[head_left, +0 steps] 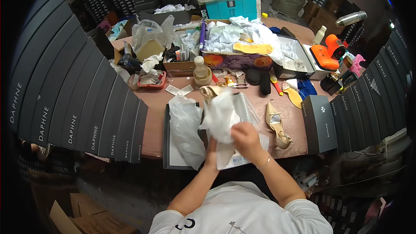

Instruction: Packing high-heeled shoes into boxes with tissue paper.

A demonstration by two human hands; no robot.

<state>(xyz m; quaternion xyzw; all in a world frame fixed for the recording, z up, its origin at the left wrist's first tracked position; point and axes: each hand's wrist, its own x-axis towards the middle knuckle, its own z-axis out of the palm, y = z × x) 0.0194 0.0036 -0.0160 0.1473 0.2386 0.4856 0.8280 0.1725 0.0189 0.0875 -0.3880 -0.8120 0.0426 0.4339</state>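
In front of me, my right hand [247,139] is closed with its fingers pinching a crumpled sheet of white tissue paper [220,115]. My left hand [211,152] is upright against the lower left edge of that paper, its fingers mostly hidden behind it. Just above the paper, part of a beige shoe-like item [209,92] shows. Underneath lies an open shoebox [166,136], dark outside and white inside, with a translucent white wrapping sheet [186,125] on its left part. A beige pointed shoe with an ankle strap [275,123] rests on the table to the right.
Dark shoeboxes [97,95] stand in rows at the left, and more shoeboxes [355,108] line the right. At the back are a carton of crumpled paper [236,60], a glass bottle [201,71], a red-handled brush [276,84], yellow insoles [292,95] and an orange device [327,56].
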